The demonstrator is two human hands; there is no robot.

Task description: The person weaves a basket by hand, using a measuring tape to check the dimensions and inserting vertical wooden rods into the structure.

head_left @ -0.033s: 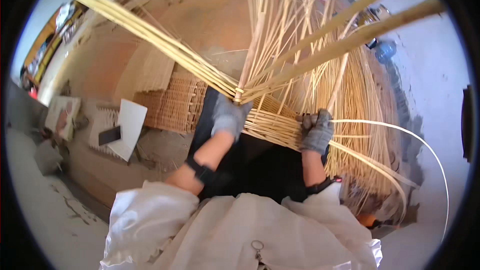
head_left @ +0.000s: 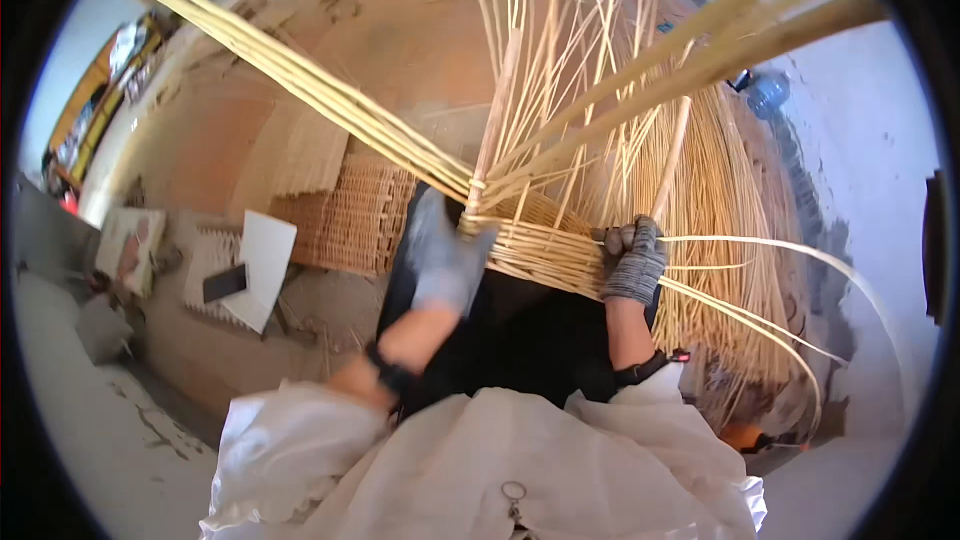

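A partly woven wicker basket [head_left: 545, 258] of pale rods rests across my lap, its long stakes fanning up and away from me. My right hand [head_left: 634, 260], in a grey knit glove, is closed around the basket's right corner, beside an upright stick [head_left: 675, 155]. Loose weaving rods [head_left: 745, 315] trail out to the right past it. At the left corner my left hand [head_left: 442, 250], gloved in grey too, is smeared by motion; its fingers cannot be made out. Beside it stands a corner post [head_left: 496, 120], where a bundle of rods [head_left: 300, 80] slants off to the far left.
A large heap of thin rods [head_left: 735, 240] lies to the right against the wall. Left of my knees are a woven panel [head_left: 345, 215], a white board [head_left: 268, 260] and a dark phone-like slab [head_left: 224, 283]. A blue jug [head_left: 768, 95] stands at the back right.
My left hand has dropped slightly toward me and away from the corner post, and is more blurred. My right hand keeps its grip; the loose rods at the right have swayed a little.
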